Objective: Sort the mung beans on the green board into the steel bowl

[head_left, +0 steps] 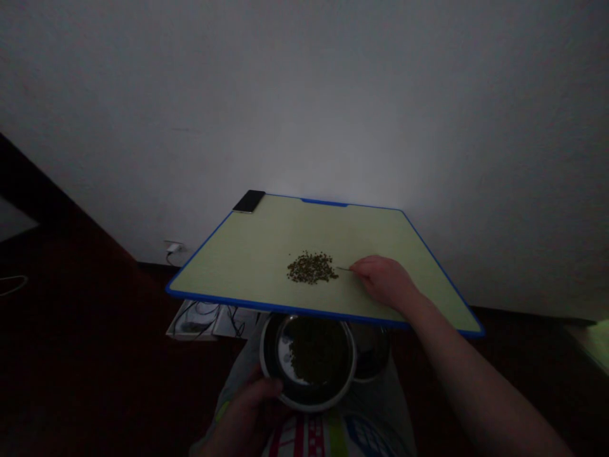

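Note:
My right hand (384,279) is closed over the table, pinching a thin, pale, stick-like tool (343,269) whose tip points left. Just left of that tip lies a loose pile of small brown and greenish grains (311,268), spread on the pale table top. Below the table's near edge, my left hand (259,397) grips the rim of a round metal bowl (308,406) above my lap. Inside the bowl is a dark heap of similar-looking grains (316,352), with shiny metal bottom showing at its left. My left fingers are partly hidden under the bowl.
The folding table (371,231) has a blue edge and stands against a white wall (304,95). A phone (250,201) lies on its far left corner. A second dark round container (371,352) sits right of the bowl. White boxes with cables (195,320) and a plugged-in charger (174,248) are at the left.

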